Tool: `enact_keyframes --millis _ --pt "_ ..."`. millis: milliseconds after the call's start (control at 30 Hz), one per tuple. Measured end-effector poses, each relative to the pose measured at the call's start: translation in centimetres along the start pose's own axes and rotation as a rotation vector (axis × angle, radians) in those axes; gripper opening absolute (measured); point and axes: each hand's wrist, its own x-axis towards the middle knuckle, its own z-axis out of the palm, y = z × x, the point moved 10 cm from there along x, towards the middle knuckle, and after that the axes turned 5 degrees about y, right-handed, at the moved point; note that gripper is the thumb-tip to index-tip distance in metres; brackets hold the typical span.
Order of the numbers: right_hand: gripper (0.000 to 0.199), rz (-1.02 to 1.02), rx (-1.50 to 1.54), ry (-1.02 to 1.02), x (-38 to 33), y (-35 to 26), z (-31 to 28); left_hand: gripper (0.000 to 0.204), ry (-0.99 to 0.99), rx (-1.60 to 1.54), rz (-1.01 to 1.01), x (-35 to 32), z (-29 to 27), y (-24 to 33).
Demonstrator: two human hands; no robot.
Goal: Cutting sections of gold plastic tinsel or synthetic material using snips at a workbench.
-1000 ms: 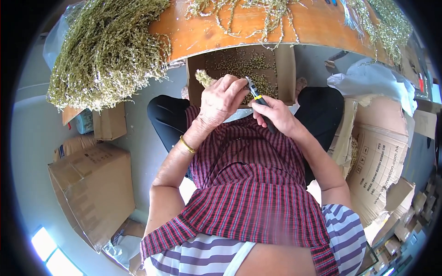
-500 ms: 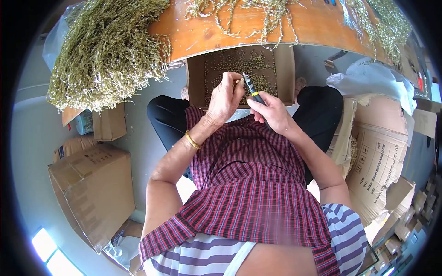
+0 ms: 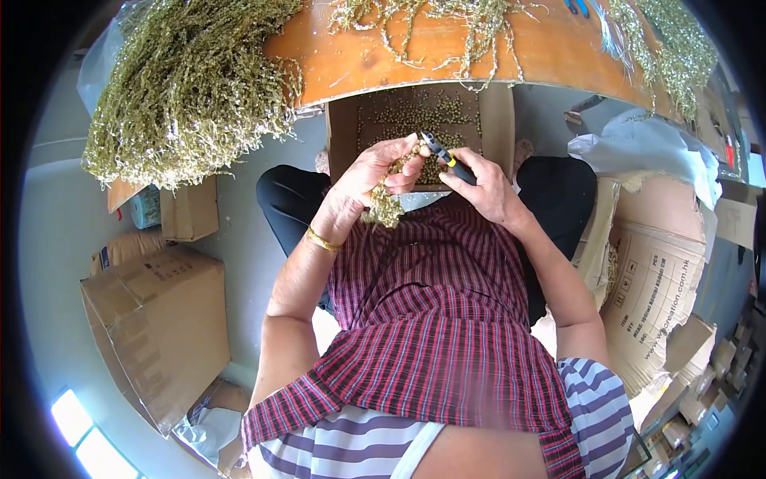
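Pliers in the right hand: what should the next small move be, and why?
Probably a squeeze of the right hand on the pliers, since their tip sits at the left hand, which holds a gold bunch; whether they grip anything is too small to tell.

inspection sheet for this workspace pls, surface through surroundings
Surface: wooden table, loose gold strands across it
Job's things: gold bunch; black-and-yellow pliers-like tool
Clutter: large gold heap over the table's left end; small gold bits inside the open box
Grippers: left hand holds the bunch; right hand grips the tool
Cables: nothing seen
Surroundings: cardboard box left; torn carton and plastic sheet right
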Motion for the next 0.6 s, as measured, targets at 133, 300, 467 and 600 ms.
enact_keyframes --millis 133,300,467,600 --pt "0.034 0.151 0.248 -0.206 -0.2 1.9 2.0 0.029 -0.025 -0.012 0.054 -0.5 1.1 0.4" --pt "0.035 0.274 0.505 -0.308 -0.7 1.6 3.3 0.025 0.205 0.462 0.325 -1.5 0.5 2.6" --pt "0.035 0.168 0.408 -0.204 -0.6 1.3 2.5 0.019 0.286 0.584 0.382 -1.7 0.7 2.8" --pt "0.035 0.068 0.129 -0.122 -0.4 -0.2 0.8 0.018 0.378 0.799 0.350 -2.1 0.8 3.0"
